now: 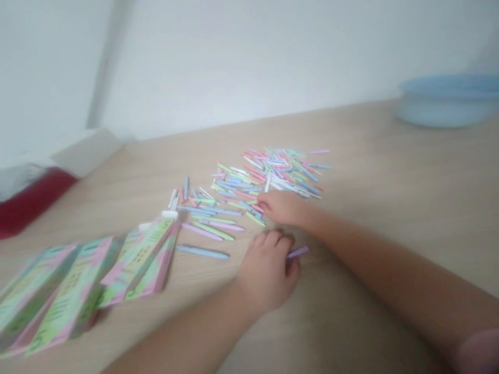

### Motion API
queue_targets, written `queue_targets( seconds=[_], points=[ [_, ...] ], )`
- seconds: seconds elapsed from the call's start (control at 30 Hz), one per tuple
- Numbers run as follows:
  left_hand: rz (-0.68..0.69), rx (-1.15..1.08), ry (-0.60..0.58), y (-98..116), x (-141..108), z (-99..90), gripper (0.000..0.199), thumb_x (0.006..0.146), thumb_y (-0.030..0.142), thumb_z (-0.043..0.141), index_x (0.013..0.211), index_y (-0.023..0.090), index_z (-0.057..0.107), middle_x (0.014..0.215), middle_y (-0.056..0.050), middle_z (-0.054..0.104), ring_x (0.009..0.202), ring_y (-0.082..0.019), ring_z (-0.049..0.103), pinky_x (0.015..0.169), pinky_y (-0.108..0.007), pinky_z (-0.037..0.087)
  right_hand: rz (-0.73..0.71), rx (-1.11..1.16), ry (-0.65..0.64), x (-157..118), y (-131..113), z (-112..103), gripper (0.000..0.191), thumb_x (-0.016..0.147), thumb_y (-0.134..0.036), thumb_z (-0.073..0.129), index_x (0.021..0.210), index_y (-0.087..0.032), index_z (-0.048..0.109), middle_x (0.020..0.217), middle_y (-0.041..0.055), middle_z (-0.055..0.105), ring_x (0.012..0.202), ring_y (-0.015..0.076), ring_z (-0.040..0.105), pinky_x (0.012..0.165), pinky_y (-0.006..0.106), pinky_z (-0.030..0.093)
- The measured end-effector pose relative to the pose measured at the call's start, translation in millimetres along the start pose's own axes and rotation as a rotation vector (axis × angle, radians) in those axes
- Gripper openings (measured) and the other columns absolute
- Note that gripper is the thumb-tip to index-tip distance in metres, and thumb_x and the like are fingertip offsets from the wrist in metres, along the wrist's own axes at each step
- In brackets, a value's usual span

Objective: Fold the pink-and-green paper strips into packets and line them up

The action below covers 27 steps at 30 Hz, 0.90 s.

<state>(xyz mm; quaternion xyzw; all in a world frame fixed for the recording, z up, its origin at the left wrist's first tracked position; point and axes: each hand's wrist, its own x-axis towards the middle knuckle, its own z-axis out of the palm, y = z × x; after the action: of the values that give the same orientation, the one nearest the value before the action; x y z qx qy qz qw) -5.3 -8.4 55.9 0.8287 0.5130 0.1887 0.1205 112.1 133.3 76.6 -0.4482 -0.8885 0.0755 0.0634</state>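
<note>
We record our left hand clenched on one purple stick, gripping near its end; our right hand rests at the edge of the pastel stick pile on the wooden table, grip untellable. Sticks seem light, stiff, slippery; best pinched mid-shaft. Pile uncountable; about four printed boxes, one blue basin.

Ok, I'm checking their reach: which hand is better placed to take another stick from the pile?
Probably the right hand: it rests at the edge of the pile of pastel sticks, fingertips among them. The left hand sits further off and seems to hold a lilac stick.
</note>
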Motion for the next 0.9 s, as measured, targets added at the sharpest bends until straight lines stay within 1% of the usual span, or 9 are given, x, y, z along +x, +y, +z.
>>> queue_targets(
  seconds=[0.13,0.23,0.33,0.43,0.57,0.67,0.8,0.9],
  points=[
    [-0.011,-0.001,-0.014,2,0,-0.3,0.023,0.092,0.032,0.059,0.114,0.025,0.064,0.111,-0.006,0.063,0.109,-0.027,0.055,0.098,-0.044,0.047,-0.054,0.065,-0.04,-6,17,-5,0.029,0.101,-0.033,0.048,0.118,-0.023,0.07,0.11,0.0078,0.077,0.096,0.0224,0.069,0.075,0.027,0.041],
    [-0.016,-0.001,-0.021,2,-1,-0.6,0.022,0.092,0.031,0.059,0.113,0.025,0.064,0.109,-0.006,0.063,0.108,-0.027,0.055,0.097,-0.044,0.047,-0.073,0.08,-0.049,-8,21,-5,0.03,0.101,-0.035,0.048,0.118,-0.024,0.07,0.108,0.0062,0.077,0.095,0.0219,0.069,0.074,0.027,0.041],
    [-0.02,0.004,-0.025,3,-1,-1.2,0.022,0.093,0.031,0.059,0.114,0.025,0.064,0.11,-0.006,0.063,0.108,-0.027,0.055,0.098,-0.045,0.047,-0.032,0.032,-0.013,-7,15,-2,0.033,0.102,-0.042,0.047,0.116,-0.024,0.07,0.105,0.0074,0.077,0.094,0.024,0.069,0.071,0.029,0.039],
    [-0.019,0.008,-0.025,3,0,-1.5,0.023,0.094,0.032,0.059,0.115,0.025,0.064,0.112,-0.006,0.063,0.109,-0.028,0.055,0.099,-0.045,0.046,-0.023,-0.072,0.001,-4,6,0,0.035,0.102,-0.045,0.046,0.11,-0.022,0.072,0.103,0.0099,0.077,0.095,0.0252,0.07,0.07,0.029,0.04],
    [-0.021,0.012,-0.029,3,-1,-1.2,0.023,0.094,0.032,0.058,0.116,0.026,0.064,0.113,-0.006,0.063,0.11,-0.027,0.055,0.099,-0.045,0.047,-0.035,-0.153,-0.028,-3,-3,0,0.047,0.105,-0.048,0.038,0.102,-0.018,0.074,0.098,0.0145,0.077,0.092,0.028,0.072,0.07,0.031,0.043],
    [-0.024,0.02,-0.029,3,-1,-0.9,0.022,0.094,0.033,0.058,0.114,0.026,0.065,0.112,-0.006,0.062,0.109,-0.027,0.055,0.099,-0.045,0.047,-0.02,-0.167,0.006,-3,-9,1,0.05,0.105,-0.051,0.038,0.102,-0.018,0.075,0.097,0.0156,0.078,0.091,0.0301,0.073,0.071,0.032,0.047],
    [-0.021,0.025,-0.032,4,0,-1.4,0.021,0.094,0.032,0.059,0.112,0.026,0.065,0.11,-0.006,0.062,0.109,-0.028,0.055,0.098,-0.045,0.047,0.029,-0.164,0.016,2,-17,2,0.044,0.105,-0.043,0.041,0.103,-0.016,0.076,0.097,0.0169,0.078,0.092,0.0298,0.074,0.074,0.032,0.05],
    [-0.021,0.022,-0.033,5,1,-1.9,0.019,0.093,0.032,0.059,0.11,0.027,0.065,0.111,-0.006,0.062,0.109,-0.027,0.055,0.097,-0.044,0.047,0.01,-0.163,-0.004,5,-22,1,0.043,0.105,-0.04,0.042,0.099,-0.014,0.076,0.094,0.0184,0.078,0.091,0.0294,0.075,0.075,0.032,0.052]
  ],
)
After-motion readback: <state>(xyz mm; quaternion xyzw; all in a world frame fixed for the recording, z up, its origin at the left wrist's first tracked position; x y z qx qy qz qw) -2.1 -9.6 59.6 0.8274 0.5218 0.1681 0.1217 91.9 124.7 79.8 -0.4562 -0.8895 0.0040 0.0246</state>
